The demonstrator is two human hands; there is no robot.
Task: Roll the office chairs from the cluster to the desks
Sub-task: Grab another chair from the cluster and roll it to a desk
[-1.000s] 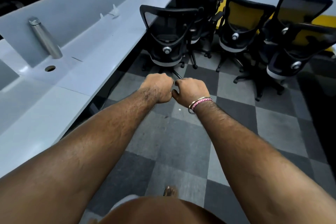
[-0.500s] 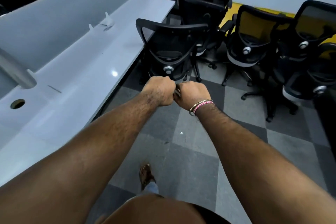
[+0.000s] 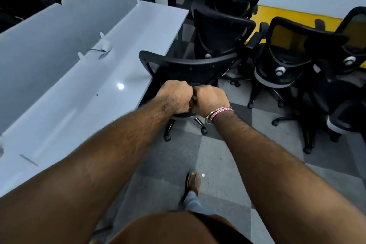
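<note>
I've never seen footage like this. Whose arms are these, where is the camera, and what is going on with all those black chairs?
There is no machine here: a person wears a wide-angle camera on the head, looking forward and down, so you see their own arms. The left hand and right hand are closed fists pressed side by side in front of the nearest office chair; whether they grip anything, I cannot tell, since the fists hide it. That chair stands beside the long white desk, its backrest toward the camera. More chairs of the cluster crowd near the yellow-banded wall. On the desk I can make out only small white fittings and a light reflection. Below, the person's foot steps on checkered carpet.
</note>
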